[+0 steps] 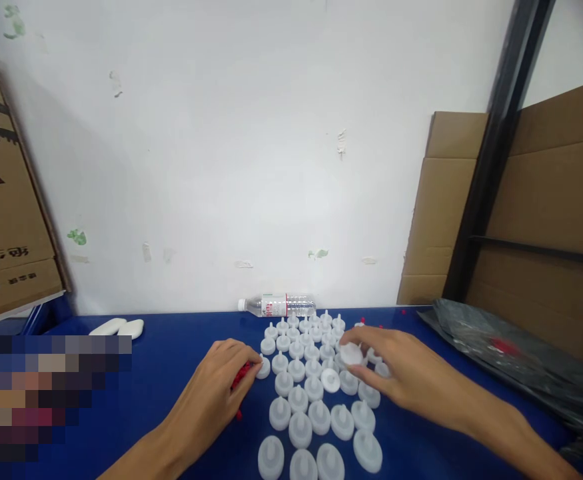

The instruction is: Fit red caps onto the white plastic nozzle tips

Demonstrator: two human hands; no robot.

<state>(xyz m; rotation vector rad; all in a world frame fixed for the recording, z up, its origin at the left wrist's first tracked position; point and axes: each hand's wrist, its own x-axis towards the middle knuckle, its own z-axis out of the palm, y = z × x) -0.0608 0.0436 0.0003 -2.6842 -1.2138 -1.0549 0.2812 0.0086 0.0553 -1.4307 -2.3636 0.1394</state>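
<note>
Blue table lies open beyond the left hand; crowded white caps block the middle, a bottle behind.

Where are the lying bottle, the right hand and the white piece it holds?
Bottle [275,305]: head view, on its label.
Right hand [397,364]: head view, on the back of the hand.
White piece [351,355]: head view, on its round face, between thumb and fingers.

Laid on blue table: white caps crowded mid-table, mostly tip-up; clear bottle on its side behind; red bits left of caps; two white objects back left; dark plastic right.
</note>
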